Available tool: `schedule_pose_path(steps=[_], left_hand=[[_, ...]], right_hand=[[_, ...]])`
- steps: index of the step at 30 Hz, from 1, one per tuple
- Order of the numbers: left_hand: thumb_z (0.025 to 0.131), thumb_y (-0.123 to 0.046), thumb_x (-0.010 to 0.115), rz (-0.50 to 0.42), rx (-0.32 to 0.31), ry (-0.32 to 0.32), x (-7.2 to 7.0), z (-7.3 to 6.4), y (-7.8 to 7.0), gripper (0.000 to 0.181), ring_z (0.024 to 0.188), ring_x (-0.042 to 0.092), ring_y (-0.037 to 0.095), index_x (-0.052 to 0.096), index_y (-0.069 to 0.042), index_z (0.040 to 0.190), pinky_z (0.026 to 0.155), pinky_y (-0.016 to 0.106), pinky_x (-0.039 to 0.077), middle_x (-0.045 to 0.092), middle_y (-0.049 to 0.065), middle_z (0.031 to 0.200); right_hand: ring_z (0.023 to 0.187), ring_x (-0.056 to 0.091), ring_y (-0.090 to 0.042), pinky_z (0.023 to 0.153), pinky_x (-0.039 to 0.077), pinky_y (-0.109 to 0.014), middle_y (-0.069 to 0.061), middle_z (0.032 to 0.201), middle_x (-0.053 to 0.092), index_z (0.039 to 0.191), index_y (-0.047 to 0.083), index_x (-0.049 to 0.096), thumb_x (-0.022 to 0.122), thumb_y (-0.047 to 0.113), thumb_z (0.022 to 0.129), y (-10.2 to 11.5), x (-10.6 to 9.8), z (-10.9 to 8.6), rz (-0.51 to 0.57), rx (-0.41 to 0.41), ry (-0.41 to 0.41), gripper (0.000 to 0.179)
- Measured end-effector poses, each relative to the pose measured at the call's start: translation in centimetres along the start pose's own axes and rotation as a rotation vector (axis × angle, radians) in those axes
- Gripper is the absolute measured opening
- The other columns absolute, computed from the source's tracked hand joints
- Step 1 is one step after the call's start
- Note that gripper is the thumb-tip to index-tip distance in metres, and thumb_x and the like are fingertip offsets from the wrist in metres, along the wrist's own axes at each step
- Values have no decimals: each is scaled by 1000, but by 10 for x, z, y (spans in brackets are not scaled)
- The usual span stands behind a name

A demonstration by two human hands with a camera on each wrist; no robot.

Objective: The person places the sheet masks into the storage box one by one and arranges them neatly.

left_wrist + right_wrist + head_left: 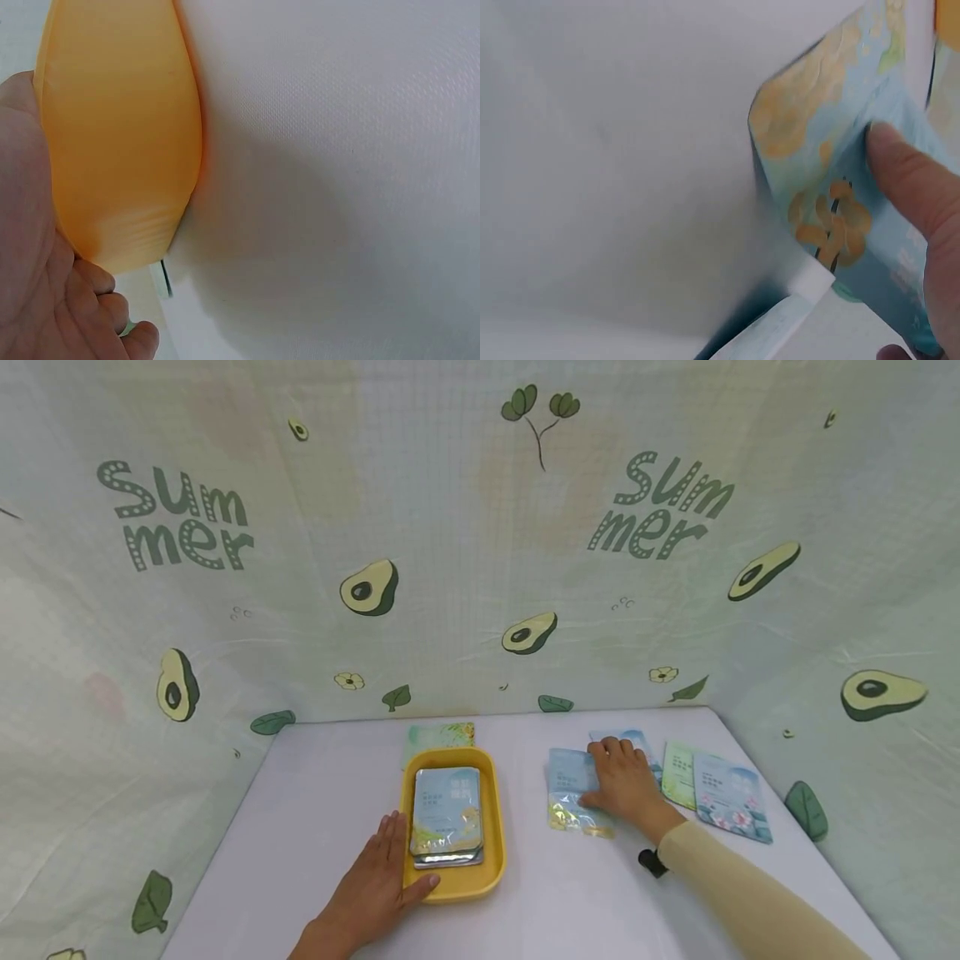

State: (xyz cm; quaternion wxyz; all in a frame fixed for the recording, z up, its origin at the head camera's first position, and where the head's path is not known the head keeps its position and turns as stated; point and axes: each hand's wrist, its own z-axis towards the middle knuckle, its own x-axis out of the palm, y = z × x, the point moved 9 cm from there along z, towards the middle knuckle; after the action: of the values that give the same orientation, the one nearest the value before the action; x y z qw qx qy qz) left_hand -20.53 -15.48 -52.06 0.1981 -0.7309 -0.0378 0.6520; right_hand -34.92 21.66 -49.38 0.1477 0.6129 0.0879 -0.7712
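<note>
My left hand (371,881) lies along the left side of a yellow tray (495,852), fingers straight and thumb over the near rim. Its palm side meets the tray's outer wall (124,135) in the left wrist view. Inside the tray is a stack of flat sachets, the top one a light blue sachet (446,806) with yellow flowers. To the right, my right hand (626,781) grips another blue sachet (567,772) with yellow flowers. In the right wrist view the thumb (907,169) presses on this bent sachet (802,127); the other fingers are mostly hidden.
A second blue sachet (630,739) lies partly behind my right hand. Further right, a blue sachet with pink flowers (731,797) overlaps a green sachet (677,772). Another green sachet (435,737) lies behind the tray. A patterned cloth (450,527) hangs behind the white table (322,793).
</note>
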Motion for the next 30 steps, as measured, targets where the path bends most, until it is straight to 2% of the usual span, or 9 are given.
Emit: schedule_pose_path(steps=[6,10,14,17,21,24,26,28,30], left_hand=[[101,-71,50,4,0,-13,-1,2,2,105,162,19,40,19,6,165,127,57,30,20,25,173],[102,-71,50,-1,1,-9,-1,2,2,105,162,18,41,18,6,165,127,57,29,19,26,173],[102,-70,50,-2,2,-5,-1,2,2,105,162,18,41,18,7,165,127,57,30,19,26,173],[102,-70,51,0,1,-8,-2,2,3,104,162,19,41,19,6,165,127,57,30,20,25,173],[102,-68,52,-1,1,-11,-2,2,3,103,162,19,41,19,7,165,128,56,29,20,25,173],[102,-67,53,-4,0,-13,-2,2,3,103,162,19,41,19,6,165,128,56,29,20,25,173],[102,-67,54,-4,0,-12,-2,2,3,103,162,19,41,19,6,165,128,56,28,20,25,173],[102,-67,54,-7,-1,-10,-1,2,2,103,162,19,40,19,6,166,128,56,28,20,25,173],[101,-68,54,-12,-3,-6,0,1,2,104,162,19,40,18,6,165,128,56,28,20,25,173]], right_hand=[[105,54,-39,84,48,-53,-21,123,59,132,5,56,97,32,74,13,-11,-10,28,-7,-85,76],[89,56,-29,74,50,-44,-14,109,60,132,8,57,93,19,80,23,-17,-17,78,-53,-108,65],[71,51,-14,61,50,-26,-10,103,57,136,10,55,83,4,88,34,-23,-22,156,-120,-107,57],[65,50,-13,55,50,-23,-12,108,58,143,12,51,74,-2,93,39,-27,-23,234,-134,-81,57],[88,70,-24,77,63,-41,-15,129,67,150,15,47,71,0,97,40,-30,-21,354,-91,-53,60],[102,72,-27,89,61,-49,-17,140,68,151,15,50,70,1,98,39,-27,-20,442,-62,-44,59],[97,70,-24,87,60,-48,-19,141,67,150,14,53,68,0,99,39,-22,-20,498,-48,-29,56],[99,69,-26,88,58,-50,-20,143,65,150,15,54,67,1,100,35,-13,-19,545,-15,2,54],[113,69,-31,96,58,-54,-19,148,62,151,19,54,66,3,101,29,-3,-18,602,45,49,53]])
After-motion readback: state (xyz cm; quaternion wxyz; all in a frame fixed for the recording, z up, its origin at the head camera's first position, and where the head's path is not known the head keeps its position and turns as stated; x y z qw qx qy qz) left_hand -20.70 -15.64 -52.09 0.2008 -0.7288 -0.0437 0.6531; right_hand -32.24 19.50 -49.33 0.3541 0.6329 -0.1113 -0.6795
